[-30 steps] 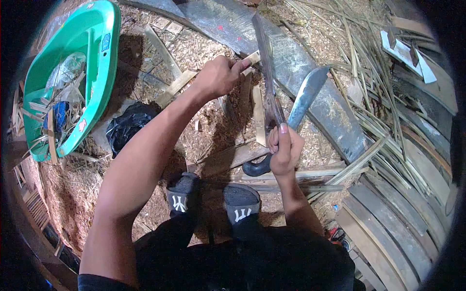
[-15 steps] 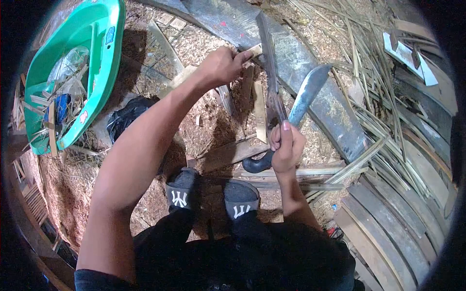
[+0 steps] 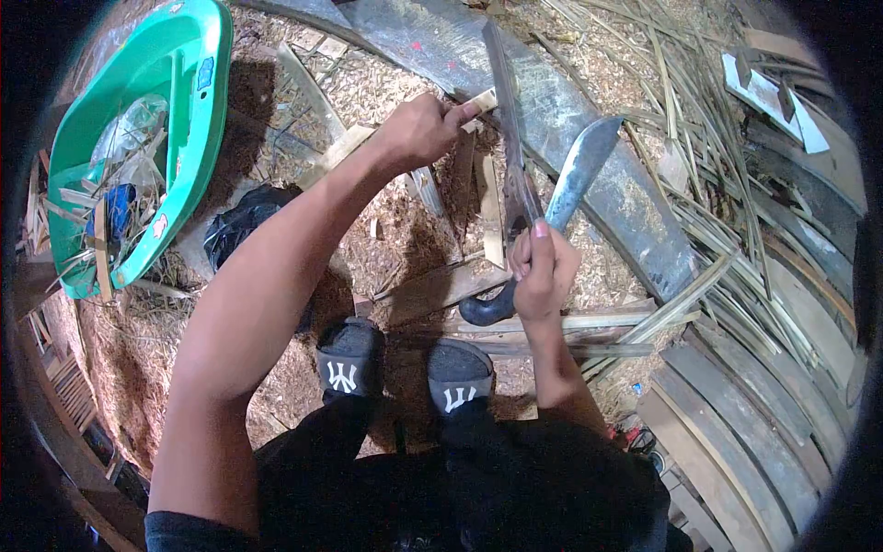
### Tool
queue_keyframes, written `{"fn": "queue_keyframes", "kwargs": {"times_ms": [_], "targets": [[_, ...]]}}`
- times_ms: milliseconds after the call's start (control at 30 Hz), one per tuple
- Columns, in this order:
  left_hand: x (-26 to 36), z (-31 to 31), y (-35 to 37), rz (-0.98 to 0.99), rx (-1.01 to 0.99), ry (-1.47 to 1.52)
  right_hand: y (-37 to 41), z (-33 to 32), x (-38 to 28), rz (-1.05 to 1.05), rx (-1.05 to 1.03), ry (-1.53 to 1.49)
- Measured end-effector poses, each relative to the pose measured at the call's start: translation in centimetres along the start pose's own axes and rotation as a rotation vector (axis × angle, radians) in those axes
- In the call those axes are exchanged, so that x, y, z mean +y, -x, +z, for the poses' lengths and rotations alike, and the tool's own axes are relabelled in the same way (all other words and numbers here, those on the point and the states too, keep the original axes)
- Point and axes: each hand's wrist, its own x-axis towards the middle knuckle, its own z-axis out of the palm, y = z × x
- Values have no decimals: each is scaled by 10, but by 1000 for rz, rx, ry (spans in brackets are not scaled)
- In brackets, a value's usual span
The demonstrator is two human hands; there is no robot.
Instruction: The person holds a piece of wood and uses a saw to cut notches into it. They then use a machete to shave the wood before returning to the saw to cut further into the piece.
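Observation:
My left hand (image 3: pixel 425 131) is closed, pinching a small pale piece of wood (image 3: pixel 482 101) whose far end meets the long dark blade-like tool (image 3: pixel 504 92). The lower brownish part of that tool runs into my right hand (image 3: pixel 546 269), which is closed around it with the thumb lying along it. Behind the right hand passes a machete (image 3: pixel 585 166), its curved blade pointing up and right and its black handle end (image 3: pixel 487 308) showing to the left; the middle of its handle is hidden.
Wood shavings cover the ground around my slippers (image 3: pixel 460 377). A grey board (image 3: pixel 635 216) lies diagonally beyond the hands. To the left are a green plastic tub (image 3: pixel 213 120) with scraps and a black plastic bag (image 3: pixel 241 221); to the right, thin strips (image 3: pixel 685 184) and stacked planks (image 3: pixel 736 405).
Both hands keep their grips and barely move. The right hand and machete sit slightly higher in the view, and the whole view has shifted a little.

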Motion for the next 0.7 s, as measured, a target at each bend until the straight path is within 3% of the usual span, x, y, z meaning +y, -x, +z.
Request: {"fn": "queue_keyframes", "kwargs": {"times_ms": [100,167,300,367,433,567,700], "targets": [[-1,0,1,13,15,21,-14,1,-2,5,-21,-70],[1,0,-1,36,36,30,-13,-3,9,-123,-5,98],[7,-5,5,-23,-4,0,15,-8,17,-97,14,38],[5,1,5,10,62,-3,-5,-1,7,-58,18,32],[13,-4,6,-66,-18,2,-22,10,-1,-7,12,-40],[11,-6,6,-20,24,34,26,2,21,-100,38,50],[14,-4,9,-84,-5,24,7,3,13,-26,9,-5]]}}
